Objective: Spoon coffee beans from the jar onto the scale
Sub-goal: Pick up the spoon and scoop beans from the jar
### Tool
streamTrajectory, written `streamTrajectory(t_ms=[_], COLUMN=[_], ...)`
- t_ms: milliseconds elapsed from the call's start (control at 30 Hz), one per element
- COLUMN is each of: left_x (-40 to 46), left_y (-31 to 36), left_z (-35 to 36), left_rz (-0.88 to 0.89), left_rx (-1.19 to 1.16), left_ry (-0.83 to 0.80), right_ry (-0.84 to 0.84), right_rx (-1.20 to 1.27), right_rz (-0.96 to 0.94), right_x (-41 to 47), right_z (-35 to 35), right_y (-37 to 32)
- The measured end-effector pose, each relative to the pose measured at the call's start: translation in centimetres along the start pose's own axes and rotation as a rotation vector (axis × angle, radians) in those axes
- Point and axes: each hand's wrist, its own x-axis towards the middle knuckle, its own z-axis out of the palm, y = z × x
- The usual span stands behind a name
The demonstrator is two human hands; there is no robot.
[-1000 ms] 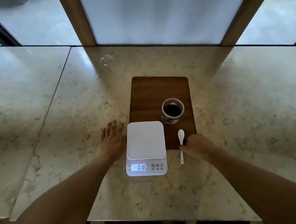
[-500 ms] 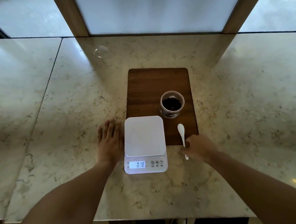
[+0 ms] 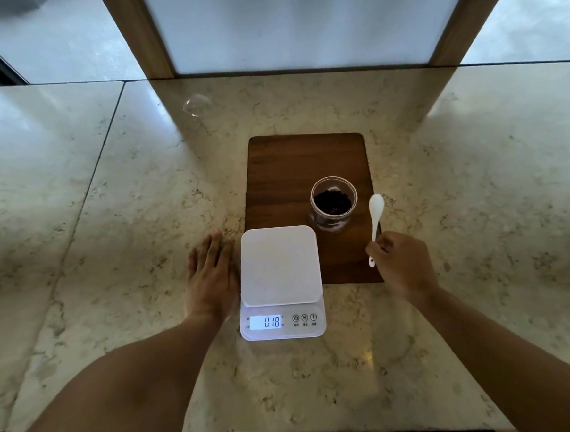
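A white digital scale [image 3: 279,266] sits at the near edge of a wooden board [image 3: 280,169], its lit display reading 0.18 and its platform bare. An open glass jar [image 3: 333,203] with dark coffee beans in the bottom stands on the board behind the scale's right corner. My right hand [image 3: 401,265] grips the handle of a white spoon [image 3: 376,213], lifted with its bowl pointing away, just right of the jar. My left hand [image 3: 212,275] lies flat on the counter, fingers together, against the scale's left side.
The marble counter [image 3: 110,226] stretches wide on both sides, with a seam on the left. A small clear glass lid [image 3: 197,104] lies at the back left. Wooden posts and a frosted window panel rise behind the counter's far edge.
My right hand closed on the spoon's handle, lifted it off the board and carried it right and forward beside the jar. The left hand stayed flat by the scale.
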Motion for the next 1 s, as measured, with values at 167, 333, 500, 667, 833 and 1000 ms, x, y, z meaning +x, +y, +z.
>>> streamTrajectory(t_ms=[167,333,500,667,833,1000], left_x=[0.0,0.0,-0.1,0.0,0.1,0.0], left_y=[0.1,0.0,-0.2,0.0,0.1,0.1], left_z=[0.2,0.2,0.5,0.4,0.2,0.2], left_rz=[-0.009,-0.004,0.006,0.004,0.002,0.0], left_rx=[-0.008,-0.015,-0.017,-0.023,-0.016,-0.014], left_ry=[0.01,0.023,0.031,0.04,0.037,0.028], right_ry=[0.112,0.23,0.234,0.214,0.225,0.179], right_rx=[0.15,0.055,-0.144,-0.268,-0.398,-0.402], right_rz=[-0.044,-0.159,-0.31,-0.31,-0.288,-0.29], right_x=[1.1,1.4,0.9,1.6,2.8,3.0], right_z=[-1.5,-2.2,-1.6,-1.1,-1.0,-0.6], right_y=[-1.8,-2.9,-3.8,-5.0,-5.9,-6.2])
